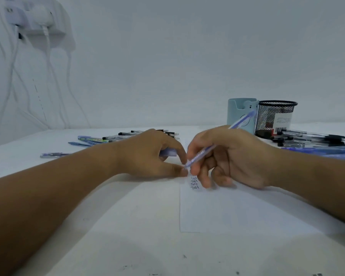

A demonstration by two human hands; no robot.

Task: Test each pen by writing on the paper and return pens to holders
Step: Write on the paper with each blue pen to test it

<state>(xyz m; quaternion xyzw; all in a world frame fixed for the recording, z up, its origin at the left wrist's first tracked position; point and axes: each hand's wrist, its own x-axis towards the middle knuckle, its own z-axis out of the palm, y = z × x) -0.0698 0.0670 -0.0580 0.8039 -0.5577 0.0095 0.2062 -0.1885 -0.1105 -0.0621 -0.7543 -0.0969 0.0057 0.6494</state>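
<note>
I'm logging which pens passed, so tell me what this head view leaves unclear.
- Tip of the purple pen: hidden between the right hand and left hand fingers.
- Pale purple object in the left hand: mostly covered; possibly a cap.
- Upper writing on the paper: hidden by the hands.
- Contents of the black mesh holder and blue holder: not readable.
- Pens at right: cut off by the edge.

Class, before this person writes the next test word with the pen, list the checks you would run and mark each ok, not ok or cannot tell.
1. Pen gripped by right hand: ok.
2. Cap off, in left hand: looks ok.
3. Tip on paper: cannot tell, fingers hide it.
4. Blank space below the written words: ok.
5. Mesh holder and blue holder upright: ok.
</note>
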